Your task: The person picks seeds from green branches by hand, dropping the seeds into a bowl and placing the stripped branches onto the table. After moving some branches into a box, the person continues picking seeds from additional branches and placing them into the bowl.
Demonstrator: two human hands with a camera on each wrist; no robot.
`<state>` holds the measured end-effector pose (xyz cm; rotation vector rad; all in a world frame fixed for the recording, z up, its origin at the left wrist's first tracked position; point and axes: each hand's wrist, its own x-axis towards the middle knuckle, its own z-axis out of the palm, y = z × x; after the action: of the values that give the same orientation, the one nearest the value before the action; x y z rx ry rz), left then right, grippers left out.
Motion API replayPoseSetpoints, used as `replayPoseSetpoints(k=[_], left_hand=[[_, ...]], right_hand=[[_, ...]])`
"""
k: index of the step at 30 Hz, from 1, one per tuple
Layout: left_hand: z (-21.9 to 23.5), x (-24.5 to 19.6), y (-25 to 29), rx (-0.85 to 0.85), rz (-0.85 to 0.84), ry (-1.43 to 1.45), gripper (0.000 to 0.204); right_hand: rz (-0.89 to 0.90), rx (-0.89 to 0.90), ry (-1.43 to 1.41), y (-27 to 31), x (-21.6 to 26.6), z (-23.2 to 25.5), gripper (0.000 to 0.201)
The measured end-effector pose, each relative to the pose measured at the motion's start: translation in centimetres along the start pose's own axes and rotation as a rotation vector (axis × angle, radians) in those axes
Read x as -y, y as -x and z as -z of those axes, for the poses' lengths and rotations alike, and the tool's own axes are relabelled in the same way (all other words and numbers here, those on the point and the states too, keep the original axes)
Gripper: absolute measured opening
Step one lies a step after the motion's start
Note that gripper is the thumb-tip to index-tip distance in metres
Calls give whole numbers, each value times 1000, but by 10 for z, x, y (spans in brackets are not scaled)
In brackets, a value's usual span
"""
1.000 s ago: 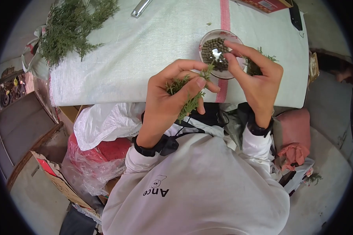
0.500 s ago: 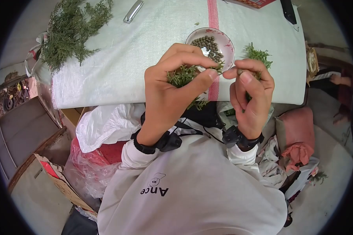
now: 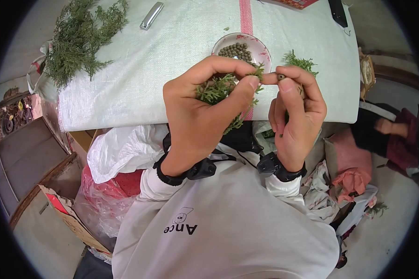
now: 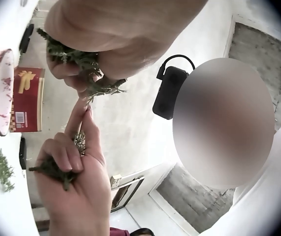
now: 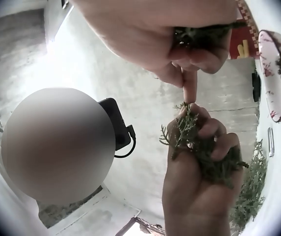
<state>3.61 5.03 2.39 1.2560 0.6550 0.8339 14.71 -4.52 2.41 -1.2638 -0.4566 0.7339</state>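
My left hand (image 3: pixel 191 107) holds a bunch of green conifer sprigs (image 3: pixel 216 90) against its palm, and pinches one sprig tip between thumb and index finger. Close beside it, my right hand (image 3: pixel 298 116) pinches a small round olive-brown ball (image 3: pixel 280 76) with a dark spot on it. One finger of the right hand reaches across to the left fingertips. More sprigs (image 4: pixel 57 169) are tucked under the right hand's curled fingers in the left wrist view. Behind the hands stands a white bowl (image 3: pixel 265 51) with red marks, holding many similar balls (image 3: pixel 237 50).
A pile of conifer branches (image 3: pixel 79 42) lies at the table's far left. Near it is a silver metal object (image 3: pixel 151 15). Loose sprigs (image 3: pixel 300 62) lie right of the bowl; a black object (image 3: pixel 338 13) is at the back right. Another person's arm (image 3: pixel 393 128) shows at right.
My right hand has come from over the bowl toward my body and up to the left hand, bringing a ball. The left hand keeps its sprigs. The head view has shifted slightly.
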Motion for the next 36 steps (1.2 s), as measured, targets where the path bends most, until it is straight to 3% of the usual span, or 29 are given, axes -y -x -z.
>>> replayPoseSetpoints(k=[5,8,24,29,32,36], left_hand=[[-5,2,0,6,-35,-20,8],[-5,2,1,5,-30,-18,7],[-4,3,7,-57,-67,-42,7],[-4,-4,10,-86,47,22,7],[-2,0,10,-90,12,-2,7],[2,4,10,-79,-54,-73,7]], right_hand=[[8,-47,158,5,0,0,17],[121,-81,269,6,-4,-3,17],[226,-101,390,11,-3,-15,16],[223,-102,413,13,0,-18,16],[127,-98,432,16,5,-19,16],[143,-74,423,16,4,-18,16]])
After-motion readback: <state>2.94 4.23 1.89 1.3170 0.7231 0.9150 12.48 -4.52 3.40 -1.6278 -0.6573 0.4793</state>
